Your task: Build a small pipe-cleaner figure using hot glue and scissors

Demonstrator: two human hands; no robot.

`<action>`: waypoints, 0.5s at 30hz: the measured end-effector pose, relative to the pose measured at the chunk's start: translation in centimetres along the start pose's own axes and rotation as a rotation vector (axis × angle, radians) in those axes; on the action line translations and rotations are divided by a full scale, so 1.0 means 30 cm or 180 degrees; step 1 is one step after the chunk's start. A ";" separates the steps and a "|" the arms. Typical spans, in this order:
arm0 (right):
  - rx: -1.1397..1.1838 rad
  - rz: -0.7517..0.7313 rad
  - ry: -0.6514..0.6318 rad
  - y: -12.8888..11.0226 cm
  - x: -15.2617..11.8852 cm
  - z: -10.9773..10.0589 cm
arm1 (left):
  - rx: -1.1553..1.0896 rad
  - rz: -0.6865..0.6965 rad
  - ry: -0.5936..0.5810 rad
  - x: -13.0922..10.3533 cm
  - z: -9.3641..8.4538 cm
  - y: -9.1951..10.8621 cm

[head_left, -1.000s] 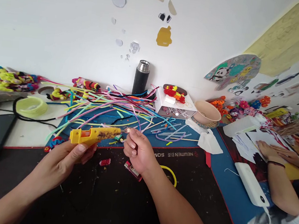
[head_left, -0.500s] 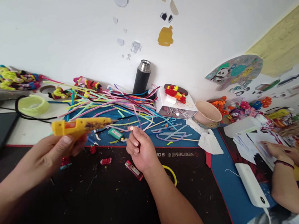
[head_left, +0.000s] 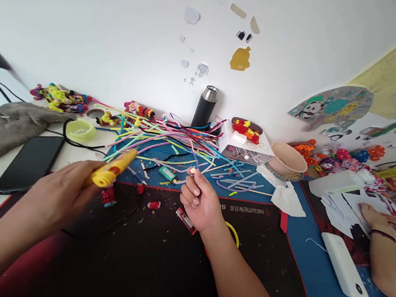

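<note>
Wrapped around a yellow glue gun [head_left: 114, 167], my left hand [head_left: 60, 195] is raised over the left part of the black desk mat [head_left: 149, 262]. The gun's nozzle points away and up to the right. My right hand [head_left: 201, 199] is closed above the mat, pinching a tiny pale round piece [head_left: 193, 170] between thumb and forefinger; its exact kind is too small to tell. A red lighter [head_left: 186, 221] lies just below that hand. Between the hands are a small red fuzzy piece [head_left: 154, 205] and a larger red fuzzy piece [head_left: 108, 197]. A green lighter [head_left: 167, 174] lies behind them.
Many coloured pipe cleaners [head_left: 163, 137] spread along the back, before a black thermos [head_left: 204, 107]. A white box [head_left: 246, 147] and pink bowl [head_left: 288, 159] stand right of it. A phone [head_left: 29, 163] lies left. At far right, another person's hands [head_left: 378, 219] rest among papers.
My left hand has swung the glue gun away from the right hand and turned it, nozzle now pointing farther away. My right hand keeps its pinch. The view has shifted left.
</note>
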State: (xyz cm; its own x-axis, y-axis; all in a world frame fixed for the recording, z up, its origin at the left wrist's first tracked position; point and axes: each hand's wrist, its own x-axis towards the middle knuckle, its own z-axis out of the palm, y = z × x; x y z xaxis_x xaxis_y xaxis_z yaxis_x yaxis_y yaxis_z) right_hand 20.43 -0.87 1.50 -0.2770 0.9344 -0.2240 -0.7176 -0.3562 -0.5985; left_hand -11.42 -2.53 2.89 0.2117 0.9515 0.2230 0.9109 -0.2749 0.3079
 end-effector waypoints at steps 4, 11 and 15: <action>-0.0110 0.0010 -0.0001 0.004 -0.047 -0.007 | 0.0085 0.0582 -0.0312 -0.047 0.040 -0.008; -0.0274 0.0062 0.0174 -0.005 -0.127 -0.042 | -0.0150 0.0697 -0.0884 -0.086 0.030 -0.017; -0.0272 0.0041 0.0271 0.006 -0.156 -0.078 | -0.0252 0.0847 -0.1136 -0.137 0.039 -0.008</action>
State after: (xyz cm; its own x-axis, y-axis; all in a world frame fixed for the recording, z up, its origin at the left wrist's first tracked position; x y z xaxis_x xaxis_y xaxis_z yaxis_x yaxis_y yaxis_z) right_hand 23.08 -5.29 0.63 -0.2279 0.9281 -0.2943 -0.6561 -0.3697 -0.6579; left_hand -12.08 -6.22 0.82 0.5565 0.8305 -0.0248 0.7812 -0.5129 0.3558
